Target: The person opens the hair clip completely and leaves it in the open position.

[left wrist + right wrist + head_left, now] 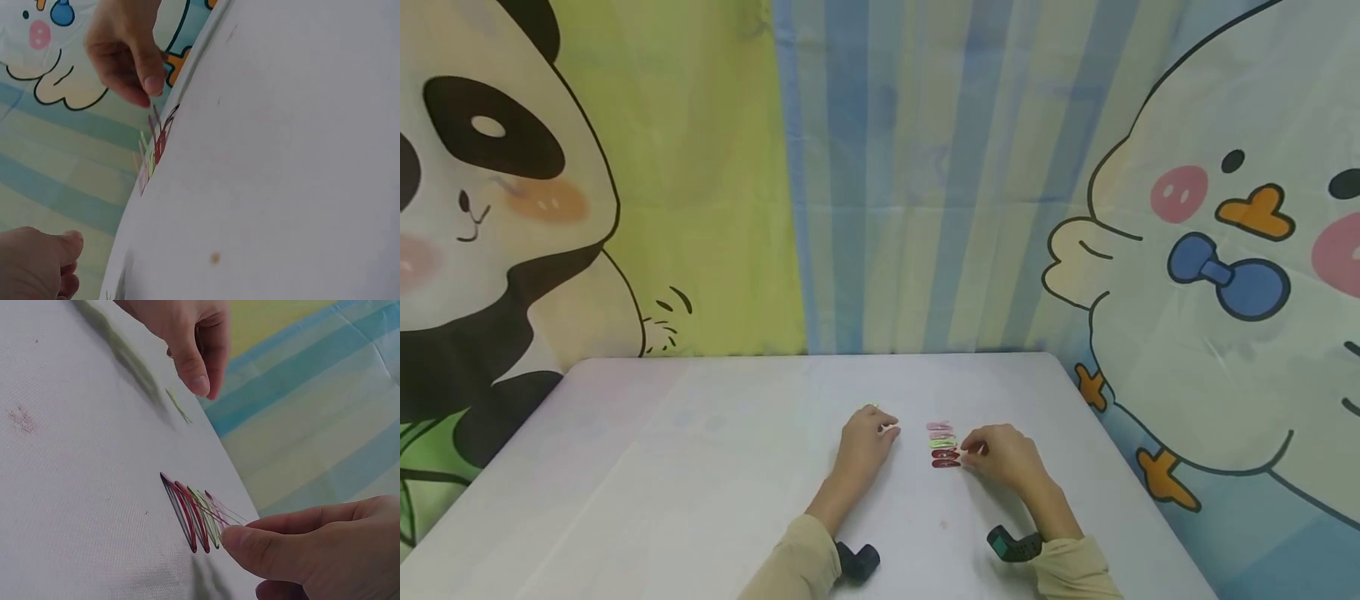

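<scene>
Snap hair clips (944, 444) lie in a short column on the white table: pink at the far end, then green, then red nearest me. Their splayed prongs stand up in the left wrist view, where a red clip (160, 147) shows at the near end. Just right of the red clips is my right hand (1003, 454), thumb and forefinger close together by the prong tips; whether they touch is unclear. My left hand (861, 442) hovers left of the column, fingers loosely curved and holding nothing visible. A separate green hair clip (179, 406) lies beneath it.
The white table (700, 467) has rounded far corners. Behind it hangs a curtain (895, 167) with a cartoon panda and chick. Each wrist wears a dark device, such as the right wrist camera (1013, 546).
</scene>
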A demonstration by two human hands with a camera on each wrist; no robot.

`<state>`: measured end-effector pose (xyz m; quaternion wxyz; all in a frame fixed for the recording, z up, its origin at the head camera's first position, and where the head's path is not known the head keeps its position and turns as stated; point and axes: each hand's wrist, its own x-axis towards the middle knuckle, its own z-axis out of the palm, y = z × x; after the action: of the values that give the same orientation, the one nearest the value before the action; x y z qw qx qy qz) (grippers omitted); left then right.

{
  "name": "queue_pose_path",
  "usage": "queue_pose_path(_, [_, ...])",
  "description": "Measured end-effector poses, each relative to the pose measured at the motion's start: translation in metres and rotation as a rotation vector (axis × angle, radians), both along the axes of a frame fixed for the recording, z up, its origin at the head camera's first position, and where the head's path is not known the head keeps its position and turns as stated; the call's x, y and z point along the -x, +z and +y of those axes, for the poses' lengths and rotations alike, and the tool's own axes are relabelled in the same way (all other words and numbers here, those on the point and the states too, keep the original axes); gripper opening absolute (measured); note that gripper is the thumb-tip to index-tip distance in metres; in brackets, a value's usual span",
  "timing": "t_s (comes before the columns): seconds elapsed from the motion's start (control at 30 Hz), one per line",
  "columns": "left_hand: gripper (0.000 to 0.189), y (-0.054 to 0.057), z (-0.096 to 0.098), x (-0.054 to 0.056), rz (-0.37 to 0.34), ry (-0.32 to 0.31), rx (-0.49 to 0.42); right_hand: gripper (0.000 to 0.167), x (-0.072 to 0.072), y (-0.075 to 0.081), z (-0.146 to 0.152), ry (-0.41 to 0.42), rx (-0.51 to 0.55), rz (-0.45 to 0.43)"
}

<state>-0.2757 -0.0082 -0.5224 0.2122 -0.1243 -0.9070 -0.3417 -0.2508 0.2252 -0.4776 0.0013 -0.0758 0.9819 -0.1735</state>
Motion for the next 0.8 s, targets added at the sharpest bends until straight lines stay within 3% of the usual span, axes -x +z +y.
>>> queue_pose_path(0.1, [0.016, -0.005, -0.014, 0.009, 0.019, 0.060, -0.012, 0.012, -0.001, -0.002, 0.000, -0.001, 0.005, 0.002])
queue_pose_path(0.27, [0.023, -0.009, -0.029, 0.019, -0.039, 0.121, -0.031, 0.011, -0.003, -0.002, -0.002, -0.004, 0.012, 0.014])
queue_pose_path(0.57, [0.026, -0.011, -0.039, 0.034, -0.150, 0.149, -0.024, 0.011, -0.003, 0.000, -0.005, 0.003, -0.007, 0.047])
queue_pose_path(0.8, [0.020, -0.010, -0.041, 0.038, -0.169, 0.149, -0.060, 0.010, -0.003, 0.001, -0.006, 0.017, -0.008, 0.102])
